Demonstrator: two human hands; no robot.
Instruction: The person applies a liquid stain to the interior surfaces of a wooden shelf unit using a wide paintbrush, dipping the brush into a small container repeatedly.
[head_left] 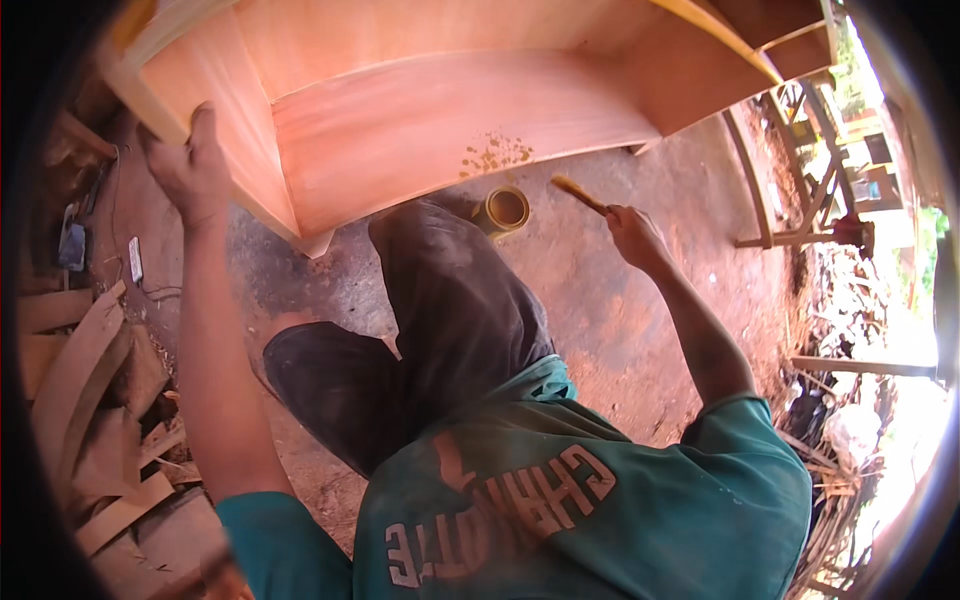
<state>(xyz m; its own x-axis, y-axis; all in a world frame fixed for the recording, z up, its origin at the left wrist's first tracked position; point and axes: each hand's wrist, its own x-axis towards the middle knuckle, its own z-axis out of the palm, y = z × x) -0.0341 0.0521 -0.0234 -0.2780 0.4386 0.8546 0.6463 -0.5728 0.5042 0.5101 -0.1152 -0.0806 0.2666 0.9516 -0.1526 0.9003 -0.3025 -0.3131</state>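
Observation:
A pale wooden cabinet (380, 130) with a bottom board and side panels fills the upper view. My left hand (190, 170) grips the outer edge of its left side panel, thumb on top. My right hand (630, 232) holds a paintbrush (578, 194) with yellowish bristles, pointing left toward the cabinet, apart from it. An open tin (507, 210) of brownish liquid stands on the floor between my raised knee and the brush, just below the bottom board's edge. Yellow-brown spatters (495, 152) mark that board above the tin.
Concrete floor (640, 330) lies around me. Wood offcuts (95, 420) pile at the lower left, beside a cord and small objects. Wooden frames (760, 170) stand at the right, with scraps and sticks (830, 330) along the bright outer edge.

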